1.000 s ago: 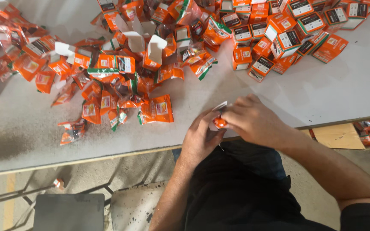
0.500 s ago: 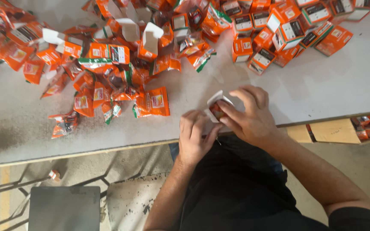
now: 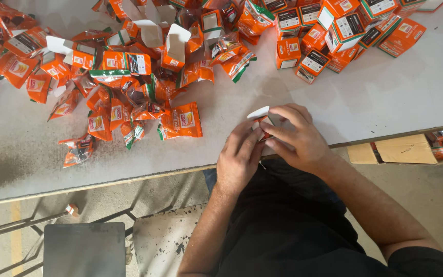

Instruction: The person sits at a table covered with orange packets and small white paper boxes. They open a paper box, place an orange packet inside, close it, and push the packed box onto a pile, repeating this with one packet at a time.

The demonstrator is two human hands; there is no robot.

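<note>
Pale grey bench [image 3: 385,102], scuffed and dust-marked, filling the upper two thirds of the frame, front edge slanting from lower left up to the right. Below it bare concrete floor [image 3: 170,195]; dark square metal stool top [image 3: 84,250] at lower left, a second paint-worn seat [image 3: 165,238] just beside it. Flat brown cardboard piece [image 3: 403,150] under the bench edge at right, with a few orange packs beside it.

Near the bench's front edge, just right of centre: left hand [image 3: 238,159] and right hand [image 3: 296,136] closed together around one small orange-and-white cardboard box [image 3: 260,117], white flap standing up above the fingertips. Left fingers pressed to the box's near side, right fingers curled over its far side; most of the box hidden by them.

Upper left to centre: loose heap of orange crinkled foil sachets [image 3: 183,120], overlapping, too many to count exactly, well over twenty. Nearest the hands, one flat sachet lying alone at the heap's lower edge. Among the heap, three or four opened orange boxes with white flaps raised [image 3: 175,46].

Upper right: cluster of closed small orange boxes with dark labels [image 3: 311,61], roughly a dozen in view, some cut off by the frame's top edge; well apart from the hands.

Lower right: black-clad lap and forearms.
</note>
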